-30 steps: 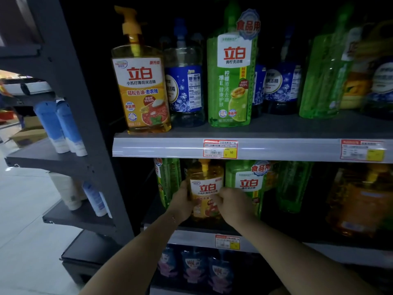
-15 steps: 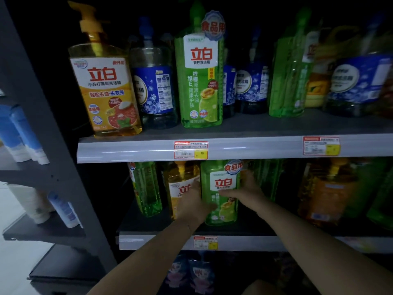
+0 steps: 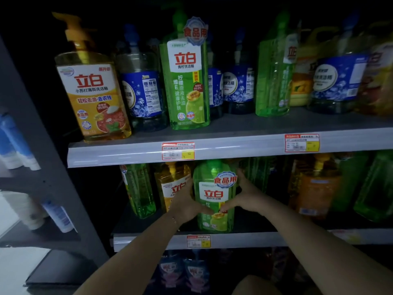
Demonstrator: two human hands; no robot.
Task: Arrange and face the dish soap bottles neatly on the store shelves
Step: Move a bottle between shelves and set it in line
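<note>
Both hands clasp one green dish soap bottle (image 3: 213, 194) that stands upright on the lower shelf (image 3: 148, 239). Its long axis is vertical, with the cap up under the shelf above and the base near the front edge. Its front label, white with red characters, faces straight out toward the camera. The left hand (image 3: 184, 204) wraps the bottle's left side and the right hand (image 3: 246, 198) its right side. The right hand's fingers (image 3: 241, 174) curl round the bottle's shoulder toward the back. Both thumbs lie across the lower front, their tips nearly meeting over the label's lime picture. The left fingers pass behind the bottle's edge and are mostly hidden.

Just outside the left fingers stands a yellow pump bottle (image 3: 170, 186), upright, its label facing forward but partly covered by the hand. Further out on that side is a slim green bottle (image 3: 138, 192), upright, turned so a narrow side shows. Beyond the right fingers an orange pump bottle (image 3: 312, 188) shows only as a blur. Directly below the thumbs a price tag (image 3: 198, 241) sits on the shelf's front rail.

Above the fingers, the upper shelf (image 3: 234, 145) carries a tall green bottle (image 3: 185, 81), upright with its label facing out. Up and to the left of the fingers stand a blue-labelled bottle (image 3: 142, 92), its label turned aside, and a large yellow bottle (image 3: 91, 92) with its pump spout pointing left
</note>
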